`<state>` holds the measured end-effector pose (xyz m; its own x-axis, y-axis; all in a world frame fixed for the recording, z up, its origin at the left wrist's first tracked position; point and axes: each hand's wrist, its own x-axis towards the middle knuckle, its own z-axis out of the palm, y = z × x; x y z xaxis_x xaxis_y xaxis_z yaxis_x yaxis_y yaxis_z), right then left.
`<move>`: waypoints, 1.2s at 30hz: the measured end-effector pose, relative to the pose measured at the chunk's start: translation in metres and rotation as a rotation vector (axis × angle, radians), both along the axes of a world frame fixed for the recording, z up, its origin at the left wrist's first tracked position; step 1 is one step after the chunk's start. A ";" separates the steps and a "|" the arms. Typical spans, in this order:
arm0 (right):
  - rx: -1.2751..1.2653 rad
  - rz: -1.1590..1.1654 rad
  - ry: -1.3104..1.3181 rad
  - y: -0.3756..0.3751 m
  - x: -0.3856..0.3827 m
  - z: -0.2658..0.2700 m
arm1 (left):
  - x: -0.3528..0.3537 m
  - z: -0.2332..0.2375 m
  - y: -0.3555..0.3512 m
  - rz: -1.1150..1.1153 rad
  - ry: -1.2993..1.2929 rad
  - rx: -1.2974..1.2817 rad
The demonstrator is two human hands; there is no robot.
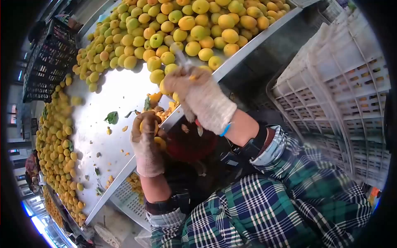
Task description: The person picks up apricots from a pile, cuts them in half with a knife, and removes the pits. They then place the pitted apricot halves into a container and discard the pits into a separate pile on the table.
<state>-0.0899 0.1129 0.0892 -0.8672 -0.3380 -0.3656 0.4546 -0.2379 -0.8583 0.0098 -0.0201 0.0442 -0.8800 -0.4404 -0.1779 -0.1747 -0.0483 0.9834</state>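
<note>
My left hand (147,144), in a soiled white work glove, is closed around an orange apricot (155,126) at the near edge of the metal table (124,93). Further right, my right hand (202,91), gloved too, is curled around a slim tool that looks like a knife (180,54). Its pale blade is smeared by motion and points toward the fruit heap; a red bit shows below the palm. Cut apricot pieces (165,111) lie on the table between both hands. Beyond the right hand spreads a large heap of yellow-green apricots (186,23).
More apricots (56,140) line the table's left side. A black crate (49,62) stands at the far left. White plastic crates (335,95) are stacked on my right. Beneath the table edge sit a perforated white crate (128,202) with fruit pieces and a dark red container (190,144).
</note>
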 end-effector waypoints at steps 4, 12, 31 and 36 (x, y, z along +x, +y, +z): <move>-0.239 -0.155 -0.117 0.008 -0.014 -0.004 | 0.009 0.016 -0.015 0.194 -0.072 0.198; -0.491 -0.299 -0.172 0.027 -0.030 -0.004 | 0.131 0.029 -0.121 -0.130 -0.675 -1.103; -0.578 -0.541 -0.186 0.067 -0.076 -0.004 | -0.053 0.023 -0.022 -0.484 -0.241 -0.823; -0.357 -0.300 0.013 0.053 -0.064 0.000 | -0.085 -0.009 -0.012 -0.543 -0.387 -0.993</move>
